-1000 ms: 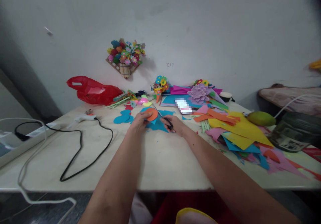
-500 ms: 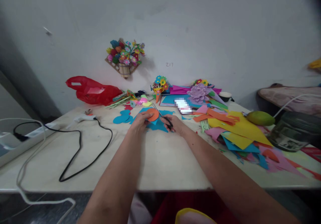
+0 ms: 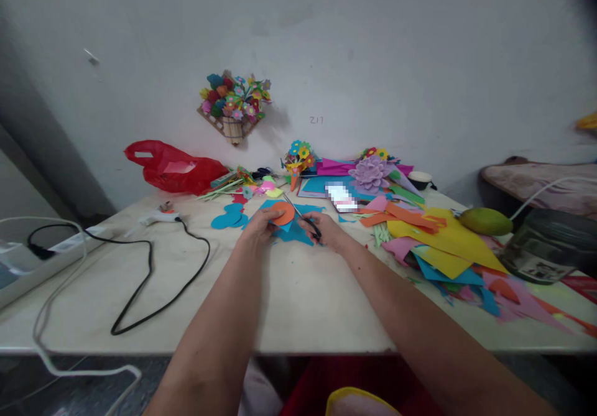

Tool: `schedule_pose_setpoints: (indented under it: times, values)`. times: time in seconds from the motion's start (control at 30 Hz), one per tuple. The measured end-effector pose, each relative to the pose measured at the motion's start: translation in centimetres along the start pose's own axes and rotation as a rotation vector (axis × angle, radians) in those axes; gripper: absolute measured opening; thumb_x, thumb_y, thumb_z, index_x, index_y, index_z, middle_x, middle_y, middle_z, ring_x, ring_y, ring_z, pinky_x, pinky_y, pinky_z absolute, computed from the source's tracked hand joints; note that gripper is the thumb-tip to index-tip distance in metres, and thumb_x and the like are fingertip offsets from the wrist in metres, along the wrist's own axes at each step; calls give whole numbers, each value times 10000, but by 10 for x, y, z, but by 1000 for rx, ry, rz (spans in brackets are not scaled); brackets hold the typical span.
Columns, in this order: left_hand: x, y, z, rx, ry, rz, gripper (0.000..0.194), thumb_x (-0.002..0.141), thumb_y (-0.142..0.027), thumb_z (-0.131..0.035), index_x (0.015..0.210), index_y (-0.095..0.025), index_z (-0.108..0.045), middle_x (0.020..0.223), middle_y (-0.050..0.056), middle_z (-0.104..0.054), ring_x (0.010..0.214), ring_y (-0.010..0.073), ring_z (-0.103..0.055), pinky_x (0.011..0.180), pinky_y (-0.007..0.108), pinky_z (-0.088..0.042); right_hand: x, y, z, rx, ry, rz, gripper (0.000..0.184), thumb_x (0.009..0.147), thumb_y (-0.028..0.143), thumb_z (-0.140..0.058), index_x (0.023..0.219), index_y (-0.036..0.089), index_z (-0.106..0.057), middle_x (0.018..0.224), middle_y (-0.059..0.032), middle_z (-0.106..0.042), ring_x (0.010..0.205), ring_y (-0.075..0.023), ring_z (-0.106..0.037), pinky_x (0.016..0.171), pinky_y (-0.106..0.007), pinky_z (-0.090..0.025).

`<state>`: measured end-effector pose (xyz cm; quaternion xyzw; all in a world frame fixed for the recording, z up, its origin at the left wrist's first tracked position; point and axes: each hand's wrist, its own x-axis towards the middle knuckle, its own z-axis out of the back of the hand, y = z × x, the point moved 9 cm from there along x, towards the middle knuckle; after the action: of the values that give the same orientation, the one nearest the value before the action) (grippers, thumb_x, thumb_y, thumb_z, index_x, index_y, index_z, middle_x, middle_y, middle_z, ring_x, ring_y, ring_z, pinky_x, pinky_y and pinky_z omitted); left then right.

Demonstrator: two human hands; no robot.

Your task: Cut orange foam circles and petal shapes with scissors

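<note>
Between thumb and fingers, my left hand [image 3: 259,226] pinches an orange disc [image 3: 282,212] against a blue felt-like sheet [image 3: 296,234]. My right hand [image 3: 325,230] is closed around the black handles of a pair of scissors [image 3: 305,218]. The slim blades point up and to the left, right beside the disc's edge. The blue sheet has jagged cut edges and lies under both hands. Left of my left hand, several blue discs [image 3: 228,217] lie overlapping on the table.
A glue gun [image 3: 161,217] with a black cord rests at left, near a power strip [image 3: 56,263]. A red bag [image 3: 177,168], a phone [image 3: 342,197] and a purple flower [image 3: 370,174] stand at the back. At right are colourful scraps [image 3: 448,242], a mango [image 3: 485,221] and a jar [image 3: 545,248].
The view has shifted very slightly. Both hands keep nearly the same place and hold on the disc, sheet and scissors.
</note>
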<state>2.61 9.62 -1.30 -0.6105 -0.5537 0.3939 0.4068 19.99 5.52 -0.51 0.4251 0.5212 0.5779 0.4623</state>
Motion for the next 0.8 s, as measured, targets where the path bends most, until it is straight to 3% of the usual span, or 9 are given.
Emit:
schedule_pose_setpoints:
  times: [0.2,0.6,0.8]
  values:
    - [-4,-3,-1,-6,1,4,199,607,-96,-909,773,-127,-805,765,120,-817,700,243,-780,617,291,-611,-1,-2,3,-22,4,-39,448,826,531,-897,1024,200,-669,514,93,-571,361,-88,-463,354,-178,-297]
    - [2,-1,11,45,-7,-6,222,606,-129,-932,779,-141,-793,745,85,-799,651,199,-731,592,266,-570,-7,1,3,-49,15,-75,306,906,400,-849,1064,191,-689,518,86,-579,374,-92,-474,352,-169,-260]
    - [-3,-3,4,55,29,-7,269,578,-138,-966,794,-134,-805,779,114,-821,716,247,-780,641,297,-607,-10,3,2,-27,32,-92,209,951,344,-801,1033,201,-673,533,76,-597,367,-88,-500,338,-159,-236]
